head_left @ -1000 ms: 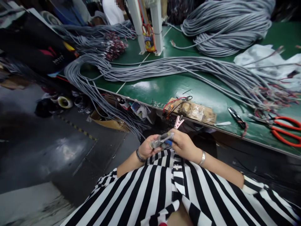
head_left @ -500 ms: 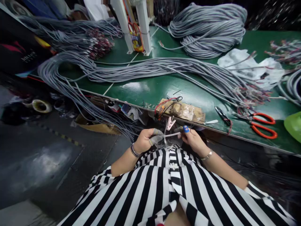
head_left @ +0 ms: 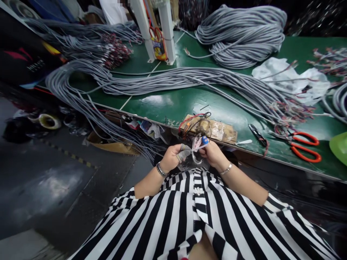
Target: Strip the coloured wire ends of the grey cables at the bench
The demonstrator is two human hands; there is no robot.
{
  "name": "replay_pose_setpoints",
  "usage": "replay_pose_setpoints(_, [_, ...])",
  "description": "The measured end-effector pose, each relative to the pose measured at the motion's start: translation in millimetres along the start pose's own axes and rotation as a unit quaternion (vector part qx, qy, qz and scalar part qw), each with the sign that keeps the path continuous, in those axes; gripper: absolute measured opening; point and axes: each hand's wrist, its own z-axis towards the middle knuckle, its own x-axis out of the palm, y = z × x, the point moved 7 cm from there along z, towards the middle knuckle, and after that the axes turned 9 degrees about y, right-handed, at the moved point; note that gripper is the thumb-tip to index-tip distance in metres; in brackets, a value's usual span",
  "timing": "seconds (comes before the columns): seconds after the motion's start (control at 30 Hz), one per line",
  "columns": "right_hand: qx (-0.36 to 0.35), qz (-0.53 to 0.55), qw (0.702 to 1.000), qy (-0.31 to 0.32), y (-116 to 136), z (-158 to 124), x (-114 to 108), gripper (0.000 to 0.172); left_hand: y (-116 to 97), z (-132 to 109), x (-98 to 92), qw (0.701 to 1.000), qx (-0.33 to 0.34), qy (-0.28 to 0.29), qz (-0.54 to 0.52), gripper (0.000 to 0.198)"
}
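Observation:
Just above my lap, my left hand [head_left: 173, 157] is closed, its fabric-covered fingertips pinching a grey cable at its end. White strands [head_left: 195, 159] hang from that end, between my two hands. My right hand [head_left: 213, 153], with blue on its thumb tip, is closed on a pale strip [head_left: 201, 147] that runs across from the left fingers. Behind the strip stands a pink clip [head_left: 196, 142], partly covered by the right thumb. A worn wooden block [head_left: 221, 130] with thin red and black wires lies at the bench edge, just beyond my hands.
A long bundle of grey cables [head_left: 162, 81] crosses the green bench [head_left: 151, 103] and drapes off its left edge. Orange-handled scissors [head_left: 305, 144] and cutters [head_left: 257, 134] lie at the right. A big cable coil [head_left: 241, 34] sits behind, near a white post [head_left: 168, 32].
My right hand has moved left and slightly up, closer to my left hand and the pink clip. Less of the pale strip shows between them. The left hand has shifted slightly right.

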Motion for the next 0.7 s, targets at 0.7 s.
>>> replay_pose_setpoints(0.7, [-0.014, 0.096, 0.995, -0.011, -8, 1, 7, 0.052, 3, -5, 17.6, 0.999, -0.006, 0.053, -0.009, 0.037])
